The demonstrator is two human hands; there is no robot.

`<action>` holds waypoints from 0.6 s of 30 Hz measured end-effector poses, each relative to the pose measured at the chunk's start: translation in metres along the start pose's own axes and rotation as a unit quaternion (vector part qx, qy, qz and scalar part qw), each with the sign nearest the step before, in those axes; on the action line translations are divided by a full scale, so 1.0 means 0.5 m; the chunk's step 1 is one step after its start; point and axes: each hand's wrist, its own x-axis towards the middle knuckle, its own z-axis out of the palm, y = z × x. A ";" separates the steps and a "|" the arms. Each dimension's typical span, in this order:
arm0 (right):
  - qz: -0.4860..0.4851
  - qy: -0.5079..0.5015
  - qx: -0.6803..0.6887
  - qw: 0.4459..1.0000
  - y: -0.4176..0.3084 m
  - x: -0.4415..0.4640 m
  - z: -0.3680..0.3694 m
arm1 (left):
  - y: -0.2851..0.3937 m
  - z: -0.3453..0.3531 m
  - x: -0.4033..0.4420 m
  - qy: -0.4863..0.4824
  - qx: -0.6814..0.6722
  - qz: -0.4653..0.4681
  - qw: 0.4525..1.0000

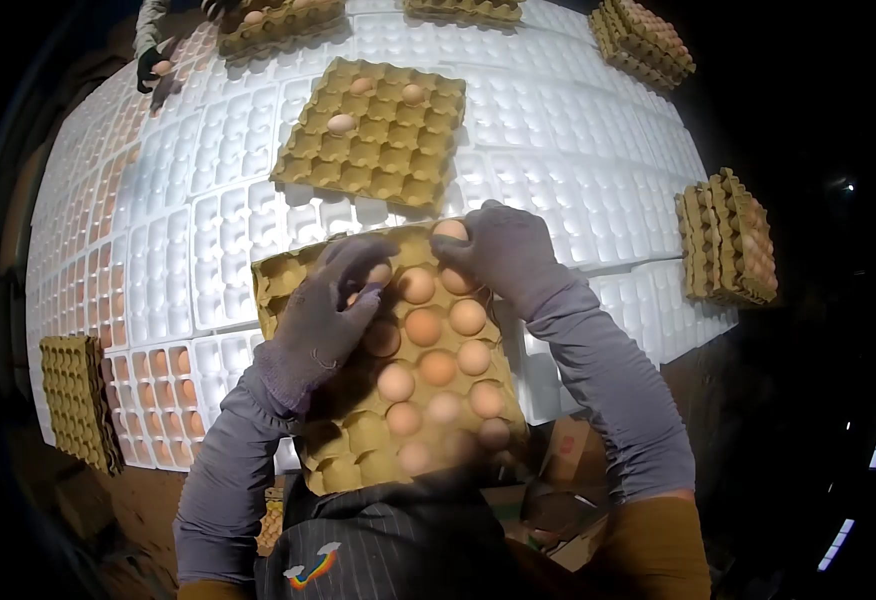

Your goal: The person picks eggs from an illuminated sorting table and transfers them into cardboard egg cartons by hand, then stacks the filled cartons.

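Observation:
A brown pulp egg tray [368, 440] rests in front of my body, with brown eggs [423, 327] filling much of its middle and right side. My left hand [333, 305], in a grey glove, reaches over the tray's left part, fingers curled around eggs [379, 274] at the upper middle. At the far right corner my right hand [506, 258], gloved alike, has its thumb and fingers closed about an egg [450, 231]. Several cups at the tray's left show bare pulp. Whether either hand lifts its eggs off the tray I cannot tell.
White plastic egg trays [233, 225] cover the table, some at left holding eggs [168, 390]. Ahead lies another pulp tray [388, 140] with 3 eggs. Stacked pulp trays stand at right [723, 240], left [76, 395] and back. A co-worker's gloved hand [150, 70] holds an egg.

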 end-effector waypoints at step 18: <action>-0.124 0.014 0.410 0.904 0.074 -0.079 0.024 | -0.061 -0.068 -0.121 -0.009 -0.553 -0.180 0.814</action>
